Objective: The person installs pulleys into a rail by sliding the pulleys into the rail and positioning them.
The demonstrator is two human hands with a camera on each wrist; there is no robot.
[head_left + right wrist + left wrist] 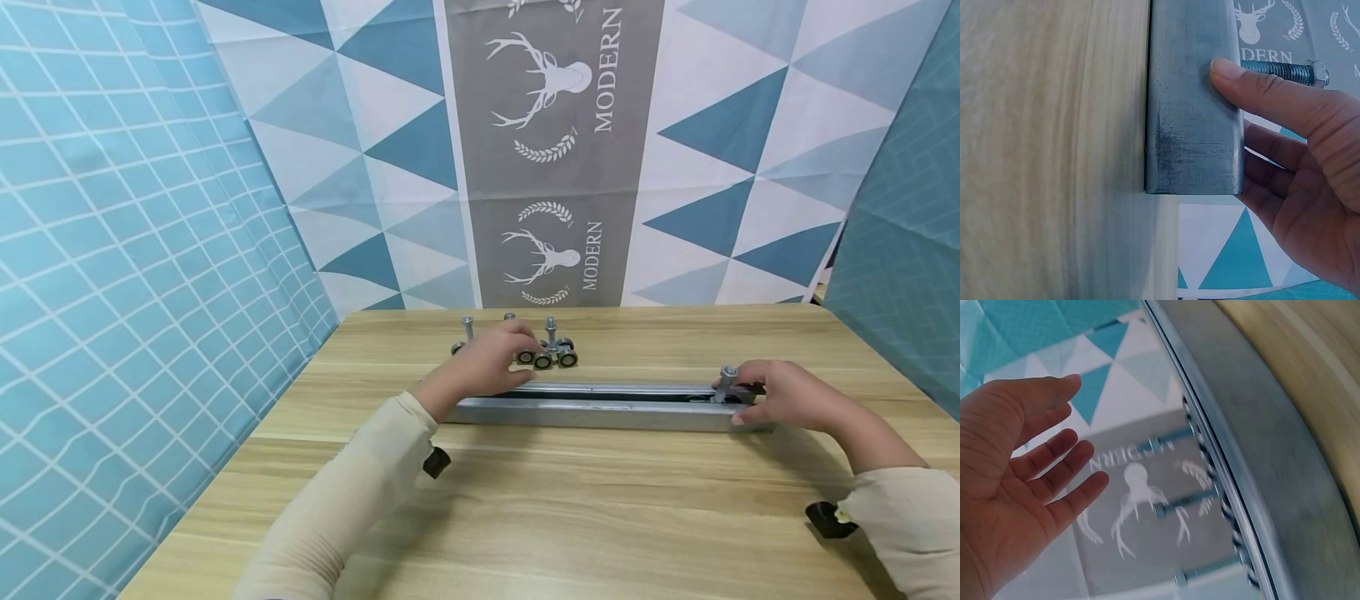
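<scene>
A grey metal channel rail (pixel 600 416) lies lengthwise on the wooden table, its slot facing up. My right hand (pixel 798 396) grips its right end, the thumb on the near side and the fingers on the far side. A bolt (pixel 726 383) with a nut at its top stands upright from the slot, right beside that hand. In the right wrist view the thumb presses the rail's side wall (pixel 1194 125), just by the threaded bolt (pixel 1282 72). My left hand (pixel 491 360) hovers over the rail's left part, fingers loosely bent and holding nothing.
Behind the rail stand several wheeled roller trolleys (pixel 553 354) with upright bolts, partly hidden by the left hand. A patterned cloth (pixel 555 167) hangs at the table's back edge, and a blue checked cloth (pixel 135 250) runs along the left side.
</scene>
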